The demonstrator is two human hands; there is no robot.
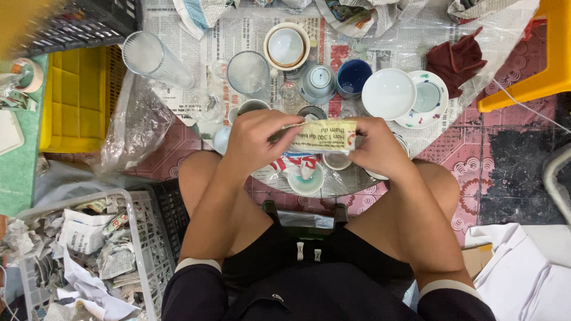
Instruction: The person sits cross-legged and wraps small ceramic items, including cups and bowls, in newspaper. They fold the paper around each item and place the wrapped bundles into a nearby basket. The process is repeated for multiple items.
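Observation:
My left hand (257,138) and my right hand (379,147) both grip a small object wrapped in newspaper (321,136), held level between them above my knees. The left fingers close over its left end, the right fingers over its right end. What is inside the wrapping is hidden. Just below the bundle a small pale bowl (307,180) sits on the floor covering. Beyond my hands stand cups, glasses and dishes on spread newspaper (178,27).
A white bowl (388,93) and a patterned plate (429,98) lie at the right, a blue cup (353,77) and a ribbed glass (248,72) in the middle. A white basket (140,238) of crumpled paper is at lower left, a yellow crate (74,98) at left, a yellow stool (544,65) at right.

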